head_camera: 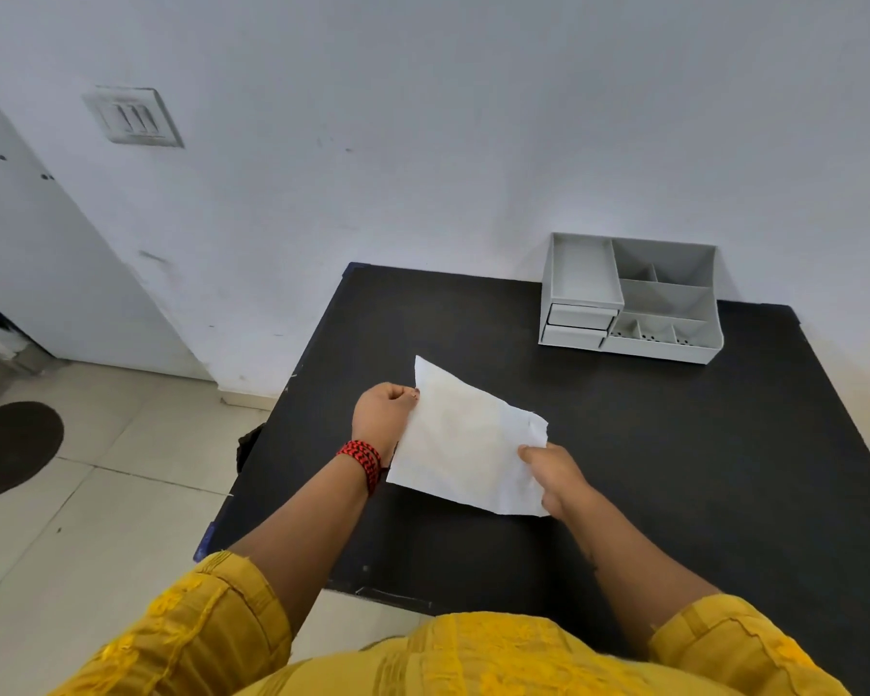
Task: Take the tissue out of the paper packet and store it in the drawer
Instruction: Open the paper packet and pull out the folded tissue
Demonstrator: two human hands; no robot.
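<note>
A white paper packet (465,442) is held flat just above the black table (674,469), in front of me. My left hand (383,416) pinches its far left edge. My right hand (556,477) grips its right edge near a torn, ragged corner. No tissue shows outside the packet. A grey desk organiser (634,298) stands at the table's far edge against the wall. Its two small drawers (578,326) sit stacked at its front left, both pushed in.
The organiser has an open tray on top left and several open compartments on its right. A white wall with a switch plate (134,115) rises behind the table. Tiled floor and a dark round mat (13,447) lie to the left.
</note>
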